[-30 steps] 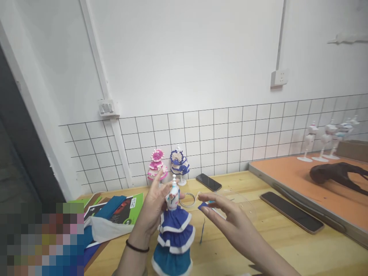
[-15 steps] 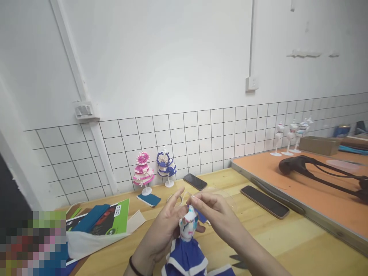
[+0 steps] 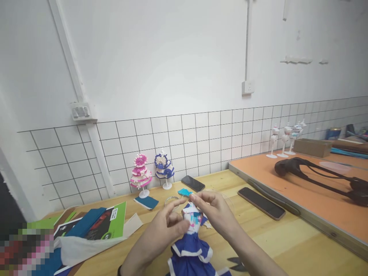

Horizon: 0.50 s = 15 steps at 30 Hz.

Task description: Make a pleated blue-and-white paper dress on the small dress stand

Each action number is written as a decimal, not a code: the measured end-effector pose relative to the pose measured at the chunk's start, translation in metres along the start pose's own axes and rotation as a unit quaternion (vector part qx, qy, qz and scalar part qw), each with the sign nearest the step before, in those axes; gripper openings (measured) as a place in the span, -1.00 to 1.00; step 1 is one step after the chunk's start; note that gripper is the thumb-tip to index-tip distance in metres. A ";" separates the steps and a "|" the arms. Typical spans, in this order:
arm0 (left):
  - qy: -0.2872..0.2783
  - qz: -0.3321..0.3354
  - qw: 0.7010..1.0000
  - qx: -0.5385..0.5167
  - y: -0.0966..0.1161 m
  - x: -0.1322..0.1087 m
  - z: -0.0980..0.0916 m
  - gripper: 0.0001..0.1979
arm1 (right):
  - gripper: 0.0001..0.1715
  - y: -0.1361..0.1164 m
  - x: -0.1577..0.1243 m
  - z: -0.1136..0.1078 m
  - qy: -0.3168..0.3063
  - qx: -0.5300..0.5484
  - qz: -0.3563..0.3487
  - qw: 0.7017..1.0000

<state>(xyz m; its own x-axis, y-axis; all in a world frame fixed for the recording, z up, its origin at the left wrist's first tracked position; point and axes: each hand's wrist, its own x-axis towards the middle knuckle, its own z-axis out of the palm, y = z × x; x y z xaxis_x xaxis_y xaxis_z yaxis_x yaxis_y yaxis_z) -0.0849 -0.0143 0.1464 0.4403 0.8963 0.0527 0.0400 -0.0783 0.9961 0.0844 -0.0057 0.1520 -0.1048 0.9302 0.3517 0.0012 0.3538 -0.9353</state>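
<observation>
A miniature dress form stands in front of me, its white bodice printed in colour. Below it hangs a tiered dark-blue skirt with white edging. My left hand is closed about the form's left side, thumb against the bodice and fingers bent. My right hand pinches at the form's neck from the right, thumb and forefinger together; anything small between them is hidden. Just behind the fingertips lies a bright-blue piece. Dark-blue scraps show under my right hand, and dark blades lie beside its forearm.
Dressed forms, one pink and one blue-and-cream, stand by the wall. Two phones, a roll of tape and stacked fabric lie about. Right, an orange board bears a black strap-like object and bare forms.
My left hand has shifted from around the bodice's top down to its side, its fingers bending in. The form leans less and more skirt shows. The bright-blue piece has come into sight.
</observation>
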 end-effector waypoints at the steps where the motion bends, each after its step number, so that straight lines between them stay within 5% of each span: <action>1: -0.008 -0.004 1.000 0.004 0.000 0.000 0.002 -0.32 | -0.47 0.001 0.000 0.001 0.005 -0.006 -0.003 1.000; 11: 0.119 0.014 0.991 0.055 0.003 0.000 -0.007 -0.41 | -0.40 -0.004 0.001 -0.011 0.044 -0.065 -0.002 0.997; 15: 0.198 0.041 0.977 0.071 0.011 -0.004 -0.019 -0.28 | -0.49 0.013 -0.006 -0.020 -0.039 -0.216 0.011 0.975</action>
<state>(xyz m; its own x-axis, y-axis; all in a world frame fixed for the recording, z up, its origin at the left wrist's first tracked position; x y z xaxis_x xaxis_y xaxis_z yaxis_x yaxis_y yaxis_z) -0.1036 -0.0106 0.1588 0.0669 0.9808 0.1832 0.1557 -0.1916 0.9691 0.1053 -0.0046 0.1381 -0.1755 0.9335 0.3127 0.4222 0.3583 -0.8327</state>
